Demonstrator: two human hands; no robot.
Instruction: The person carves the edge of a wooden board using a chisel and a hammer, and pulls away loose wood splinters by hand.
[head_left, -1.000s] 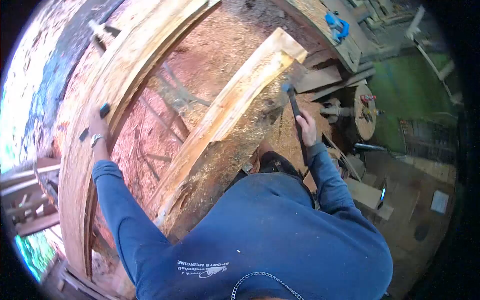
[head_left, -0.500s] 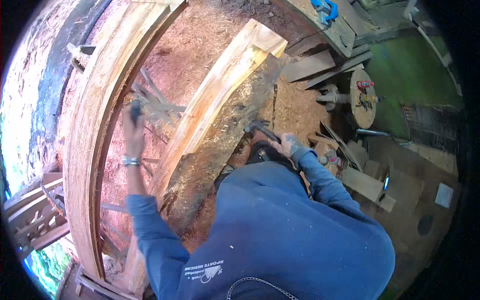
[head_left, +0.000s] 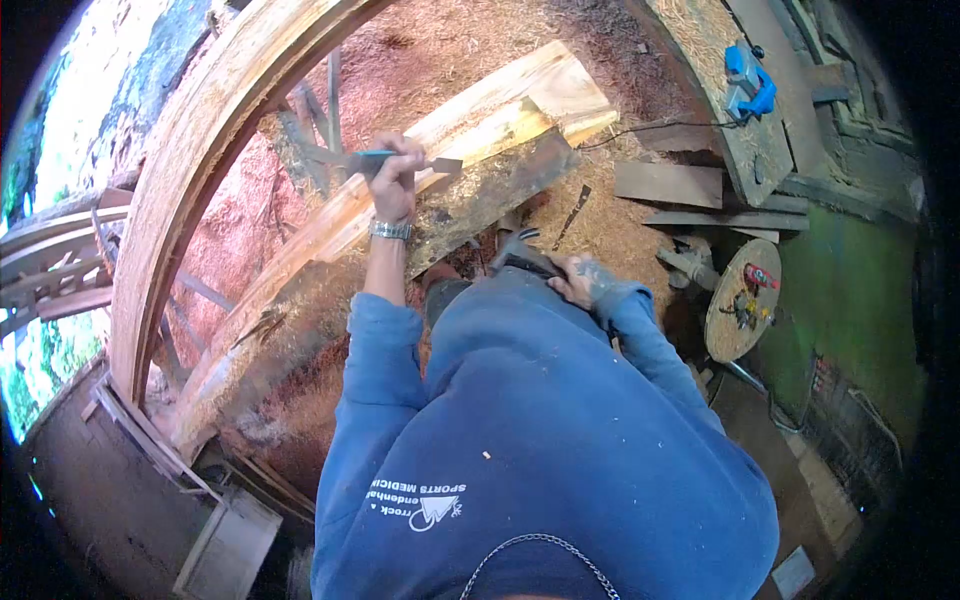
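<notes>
My left hand (head_left: 394, 188) is closed round a chisel-like tool (head_left: 368, 162) with a teal handle and a flat dark blade. It is held above a long split timber (head_left: 470, 115), whose top is pale and whose near side is dark, rough and strewn with chips. Close to my waist, my right hand (head_left: 574, 282) grips a dark hammer (head_left: 522, 256), its claw showing just beyond the blue sweatshirt. Part of the hammer is hidden by the hand and the clothing.
A large curved beam (head_left: 190, 165) arches along the left. At the upper right, a blue power tool (head_left: 748, 82) rests on a bench (head_left: 700, 45), its cord trailing left. Below it are loose boards (head_left: 668, 184) and a round stool top (head_left: 722, 318) bearing small items. Wood shavings cover the ground.
My left hand has moved right from the curved beam to above the split timber, tool still held. My right hand has drawn the hammer from the timber's far side to my waist. The view has turned.
</notes>
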